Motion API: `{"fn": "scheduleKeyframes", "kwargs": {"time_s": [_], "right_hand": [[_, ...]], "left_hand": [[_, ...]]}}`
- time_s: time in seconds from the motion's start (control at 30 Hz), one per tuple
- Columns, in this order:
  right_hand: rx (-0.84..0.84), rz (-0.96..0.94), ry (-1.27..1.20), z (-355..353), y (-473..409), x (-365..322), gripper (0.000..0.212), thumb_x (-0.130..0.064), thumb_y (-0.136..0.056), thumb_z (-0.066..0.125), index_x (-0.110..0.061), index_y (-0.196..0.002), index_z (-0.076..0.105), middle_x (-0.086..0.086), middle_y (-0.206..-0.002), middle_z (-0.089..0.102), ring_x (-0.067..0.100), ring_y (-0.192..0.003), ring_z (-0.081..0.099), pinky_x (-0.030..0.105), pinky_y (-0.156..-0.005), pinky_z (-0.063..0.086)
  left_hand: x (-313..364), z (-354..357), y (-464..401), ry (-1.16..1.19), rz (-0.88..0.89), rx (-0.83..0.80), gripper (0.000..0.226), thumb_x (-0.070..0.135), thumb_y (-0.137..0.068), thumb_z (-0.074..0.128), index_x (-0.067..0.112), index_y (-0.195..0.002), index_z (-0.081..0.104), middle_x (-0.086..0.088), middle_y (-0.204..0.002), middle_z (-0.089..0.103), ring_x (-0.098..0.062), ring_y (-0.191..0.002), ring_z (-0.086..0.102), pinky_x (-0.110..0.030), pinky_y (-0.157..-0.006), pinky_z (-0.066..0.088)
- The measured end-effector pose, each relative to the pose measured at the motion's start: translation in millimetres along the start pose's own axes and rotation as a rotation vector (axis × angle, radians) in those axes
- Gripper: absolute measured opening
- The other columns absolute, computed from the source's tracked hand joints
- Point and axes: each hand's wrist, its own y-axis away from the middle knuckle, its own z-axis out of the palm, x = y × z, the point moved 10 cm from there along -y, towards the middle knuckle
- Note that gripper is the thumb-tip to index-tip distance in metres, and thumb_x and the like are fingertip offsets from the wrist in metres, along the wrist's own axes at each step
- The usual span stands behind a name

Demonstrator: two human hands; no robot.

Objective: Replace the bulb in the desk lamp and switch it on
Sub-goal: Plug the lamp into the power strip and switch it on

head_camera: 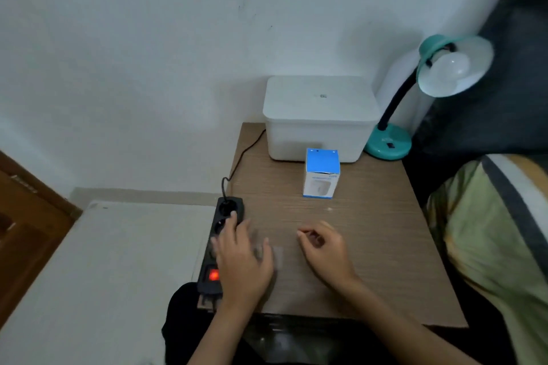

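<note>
A teal desk lamp [388, 144] stands at the table's far right corner, its black neck bent and its shade [462, 68] facing me with a white bulb [452, 69] inside, unlit. A blue and white bulb box [322, 173] stands upright mid-table. My left hand [241, 261] lies flat, fingers spread, over the black power strip [221, 225], whose red switch [214, 275] glows. My right hand [324, 249] rests on the wooden table [385, 231] with fingers loosely curled and nothing visible in it.
A white lidded plastic box [320, 118] sits at the back against the wall. A black cable [246, 151] runs from behind it to the power strip. A bed with a striped cover [498, 234] borders the table's right side; a white surface [103, 270] lies left.
</note>
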Motion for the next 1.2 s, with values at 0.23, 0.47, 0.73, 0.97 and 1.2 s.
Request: {"fn": "scheduleKeyframes", "kwargs": {"time_s": [0.23, 0.47, 0.73, 0.97, 1.2], "right_hand": [[0.31, 0.089, 0.186, -139, -24, 73, 0.01, -0.006, -0.079, 0.07, -0.014, -0.087, 0.07, 0.0, -0.08, 0.062, -0.002, -0.065, 0.058, 0.002, -0.066, 0.043], [0.352, 0.072, 0.276, -193, -105, 105, 0.025, -0.005, -0.082, 0.064, -0.002, -0.106, 0.064, 0.015, -0.102, 0.064, 0.024, -0.095, 0.062, 0.023, -0.086, 0.043], [0.283, 0.084, 0.22, -188, -174, 131, 0.044, -0.005, -0.085, 0.06, -0.005, -0.129, 0.05, 0.016, -0.136, 0.051, 0.027, -0.132, 0.042, 0.021, -0.108, 0.024], [0.249, 0.082, 0.288, -175, -200, 145, 0.047, -0.01, -0.088, 0.059, -0.011, -0.134, 0.048, 0.019, -0.151, 0.031, 0.032, -0.145, 0.017, 0.027, -0.114, 0.012], [0.255, 0.061, 0.291, -175, -201, 145, 0.043, -0.01, -0.089, 0.058, -0.011, -0.132, 0.05, 0.019, -0.152, 0.03, 0.032, -0.145, 0.016, 0.027, -0.113, 0.014]], "left_hand": [[125, 112, 10, 0.266, 0.329, -0.267, 0.041, 0.033, -0.081, 0.057, 0.016, -0.118, 0.053, -0.005, -0.135, 0.047, -0.011, -0.12, 0.042, -0.023, -0.098, 0.039], [200, 223, -41, 0.164, 0.497, -0.52, 0.06, 0.046, -0.089, 0.036, 0.009, -0.136, 0.038, -0.014, -0.148, 0.032, -0.025, -0.135, 0.031, -0.039, -0.113, 0.028], [214, 288, -85, -0.175, 0.559, -0.577, 0.073, 0.049, -0.092, 0.034, 0.009, -0.147, 0.008, -0.011, -0.158, -0.002, -0.024, -0.145, 0.002, -0.048, -0.115, 0.005], [212, 289, -89, -0.17, 0.556, -0.511, 0.073, 0.05, -0.088, 0.037, 0.011, -0.146, 0.016, -0.009, -0.158, 0.006, -0.021, -0.145, 0.004, -0.043, -0.116, 0.003], [212, 286, -91, -0.128, 0.521, -0.481, 0.075, 0.052, -0.084, 0.043, 0.013, -0.145, 0.022, -0.007, -0.157, 0.013, -0.021, -0.144, 0.009, -0.043, -0.116, 0.009]]}}
